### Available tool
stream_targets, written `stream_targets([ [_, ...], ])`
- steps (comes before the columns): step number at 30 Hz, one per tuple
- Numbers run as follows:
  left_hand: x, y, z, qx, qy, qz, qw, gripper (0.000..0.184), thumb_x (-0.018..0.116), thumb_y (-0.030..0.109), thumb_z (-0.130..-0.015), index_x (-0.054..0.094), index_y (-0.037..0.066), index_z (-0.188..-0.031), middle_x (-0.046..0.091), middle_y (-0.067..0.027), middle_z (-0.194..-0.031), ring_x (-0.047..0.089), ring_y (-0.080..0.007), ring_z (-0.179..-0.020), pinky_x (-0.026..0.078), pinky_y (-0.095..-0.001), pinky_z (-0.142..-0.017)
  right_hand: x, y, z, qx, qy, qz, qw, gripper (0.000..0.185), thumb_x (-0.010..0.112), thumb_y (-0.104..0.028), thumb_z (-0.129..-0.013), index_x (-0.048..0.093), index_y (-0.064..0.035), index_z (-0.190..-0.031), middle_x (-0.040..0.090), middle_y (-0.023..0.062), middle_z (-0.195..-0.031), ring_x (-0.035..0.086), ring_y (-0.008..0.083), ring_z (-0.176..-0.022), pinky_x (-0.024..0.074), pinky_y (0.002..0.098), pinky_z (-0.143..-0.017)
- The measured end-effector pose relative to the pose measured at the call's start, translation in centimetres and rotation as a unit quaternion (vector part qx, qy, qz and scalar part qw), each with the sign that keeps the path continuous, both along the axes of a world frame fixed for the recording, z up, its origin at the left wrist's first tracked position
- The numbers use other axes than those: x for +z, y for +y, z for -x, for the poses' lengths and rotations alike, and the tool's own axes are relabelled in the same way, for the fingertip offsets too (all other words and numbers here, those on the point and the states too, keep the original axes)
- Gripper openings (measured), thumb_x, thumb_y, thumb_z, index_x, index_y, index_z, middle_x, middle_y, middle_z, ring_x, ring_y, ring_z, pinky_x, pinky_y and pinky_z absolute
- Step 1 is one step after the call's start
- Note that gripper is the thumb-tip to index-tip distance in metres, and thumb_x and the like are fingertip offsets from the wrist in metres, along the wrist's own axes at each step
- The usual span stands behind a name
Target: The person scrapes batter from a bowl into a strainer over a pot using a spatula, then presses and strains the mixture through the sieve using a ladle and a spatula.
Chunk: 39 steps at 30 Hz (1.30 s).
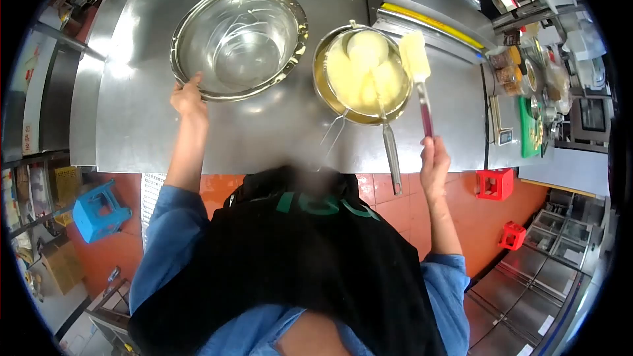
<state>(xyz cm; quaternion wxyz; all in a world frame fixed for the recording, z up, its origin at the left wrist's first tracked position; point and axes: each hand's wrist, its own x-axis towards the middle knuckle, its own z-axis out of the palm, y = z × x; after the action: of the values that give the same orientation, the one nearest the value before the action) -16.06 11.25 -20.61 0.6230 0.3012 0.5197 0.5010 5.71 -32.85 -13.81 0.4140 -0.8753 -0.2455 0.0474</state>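
Note:
My left hand grips the near-left rim of a large steel mixing bowl, smeared with pale yellow residue on its wall and rim. In my right hand is a spatula with a dark red handle. Its blade, coated in pale yellow mixture, points away from me beside a smaller metal bowl. A strainer with a wire handle sits in that smaller bowl, filled with thick yellow mixture. A utensil with a long metal handle leans out of the mixture; its head is hidden.
Both bowls stand on a steel worktable. Behind the smaller bowl is a metal box with a yellow strip. To the right are jars, a scale and a green board. Blue and red stools stand on the floor.

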Motion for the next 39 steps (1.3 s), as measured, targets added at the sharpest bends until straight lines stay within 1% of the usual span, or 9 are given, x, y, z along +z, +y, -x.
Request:
stream_targets([
  [8,2.8,-2.0,4.1,-0.052,-0.008,0.031,0.998,0.044,0.064,0.04,-0.085,0.055,0.002,-0.104,0.052,-0.0007,-0.074,0.05,-0.0109,-0.065,0.041,-0.0241,-0.062,7.8,13.0,4.5,0.139,0.482,-0.174,0.847,0.029,0.05,-0.03,-0.095,0.056,-0.0039,-0.086,0.03,-0.0064,-0.054,0.027,0.0048,-0.046,0.0239,0.0229,-0.042],
  [12,3.0,-7.2,7.5,-0.275,0.056,-0.023,0.96,0.044,0.056,0.032,-0.091,0.054,-0.006,-0.114,0.06,-0.0088,-0.086,0.058,-0.0167,-0.079,0.048,-0.0317,-0.078,6.7,18.0,8.2,0.136,0.581,-0.216,0.773,0.029,0.049,-0.033,-0.095,0.055,-0.0053,-0.088,0.031,-0.0065,-0.056,0.028,0.0042,-0.046,0.0238,0.0217,-0.043],
  [18,10.7,-13.5,-0.2,-0.571,-0.13,0.06,0.808,0.04,0.051,0.028,-0.094,0.053,-0.004,-0.118,0.062,-0.0134,-0.107,0.059,-0.0161,-0.096,0.046,-0.028,-0.082,6.3,20.0,15.6,0.114,0.397,-0.229,0.882,0.03,0.042,-0.028,-0.098,0.051,-0.0011,-0.107,0.044,-0.0013,-0.064,0.04,0.0086,-0.053,0.0335,0.0246,-0.047],
  [23,10.3,-15.5,-3.2,-0.587,-0.082,-0.016,0.805,0.031,0.045,0.028,-0.097,0.053,0.0,-0.107,0.06,-0.0076,-0.078,0.058,-0.0136,-0.063,0.047,-0.0265,-0.051,8.4,12.0,13.3,0.2,0.106,0.019,0.974,0.024,0.048,-0.023,-0.095,0.057,-0.0058,-0.11,0.06,0.0115,-0.08,0.06,0.0217,-0.067,0.0483,0.0314,-0.059],
  [27,12.0,-16.6,-3.9,-0.613,-0.021,0.038,0.788,0.028,0.044,0.027,-0.097,0.053,0.001,-0.103,0.043,0.0013,-0.059,0.036,-0.0065,-0.039,0.033,-0.0237,-0.038,7.8,3.3,5.6,-0.017,-0.105,0.143,0.984,0.023,0.055,-0.021,-0.091,0.061,-0.0047,-0.106,0.064,0.0123,-0.087,0.064,0.0227,-0.074,0.0516,0.0317,-0.063],
  [30,12.3,-17.8,-5.1,-0.629,-0.009,0.043,0.776,0.028,0.043,0.026,-0.098,0.052,0.0,-0.105,0.038,0.0029,-0.058,0.031,-0.0044,-0.038,0.031,-0.0224,-0.037,2.2,-0.1,3.5,-0.016,0.246,0.022,0.969,0.032,0.055,-0.029,-0.092,0.061,-0.0008,-0.107,0.066,0.0123,-0.09,0.064,0.0201,-0.075,0.0521,0.0315,-0.063],
  [33,12.4,-19.0,-6.1,-0.608,0.021,0.046,0.792,0.03,0.044,0.027,-0.097,0.053,0.0,-0.108,0.036,0.0042,-0.057,0.03,-0.0041,-0.037,0.028,-0.022,-0.036,1.3,2.6,3.7,-0.011,0.587,-0.178,0.789,0.058,0.049,-0.047,-0.092,0.051,0.0055,-0.116,0.063,0.0106,-0.083,0.06,0.0163,-0.065,0.0481,0.0249,-0.054],
  [35,12.2,-19.4,-6.1,-0.588,0.074,0.039,0.805,0.03,0.045,0.026,-0.097,0.055,0.001,-0.109,0.037,0.0047,-0.055,0.03,-0.0042,-0.037,0.028,-0.0216,-0.035,-0.3,3.9,2.6,0.03,0.676,-0.228,0.7,0.054,0.051,-0.046,-0.091,0.051,0.0042,-0.112,0.06,0.0075,-0.076,0.053,0.0137,-0.055,0.0439,0.025,-0.048],
  [39,12.3,-18.7,-5.1,-0.546,0.193,-0.038,0.814,0.03,0.051,0.028,-0.095,0.057,0.003,-0.111,0.04,0.0033,-0.052,0.033,-0.0044,-0.038,0.027,-0.0217,-0.034,0.8,4.0,2.6,0.061,0.612,-0.186,0.766,0.04,0.053,-0.035,-0.092,0.051,0.002,-0.106,0.051,0.0025,-0.067,0.042,0.0101,-0.045,0.0363,0.0249,-0.042],
])
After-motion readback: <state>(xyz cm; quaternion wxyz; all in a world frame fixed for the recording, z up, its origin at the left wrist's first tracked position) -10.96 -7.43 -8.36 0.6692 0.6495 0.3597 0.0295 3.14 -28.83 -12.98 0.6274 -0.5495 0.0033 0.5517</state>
